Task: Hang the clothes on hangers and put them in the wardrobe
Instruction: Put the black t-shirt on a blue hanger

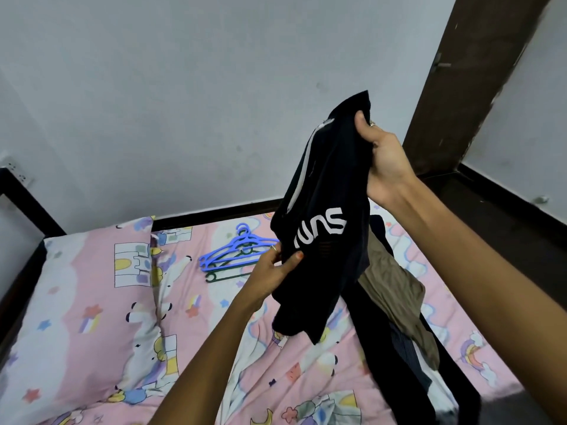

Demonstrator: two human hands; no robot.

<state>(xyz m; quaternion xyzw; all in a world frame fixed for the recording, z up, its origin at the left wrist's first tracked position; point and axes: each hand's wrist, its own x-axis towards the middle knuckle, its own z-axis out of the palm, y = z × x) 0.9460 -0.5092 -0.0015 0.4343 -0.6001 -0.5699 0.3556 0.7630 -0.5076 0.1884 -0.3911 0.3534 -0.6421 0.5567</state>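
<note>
A black garment (325, 191) with white lettering and a white stripe hangs in the air over the bed. My right hand (383, 157) grips its top edge, held high. My left hand (273, 274) pinches its lower left edge. Behind the garment, blue hangers (233, 250) and a green hanger (227, 276) lie stacked on the bedsheet. A pile of clothes lies on the bed to the right, with an olive-brown garment (395, 299) on top of dark ones (395, 372).
The bed has a pink cartoon-print sheet (214, 348) and a matching pillow (82, 302) at the left. A black bed frame (27, 207) runs along the left and back. A dark brown door frame (460, 87) stands at the right against the white wall.
</note>
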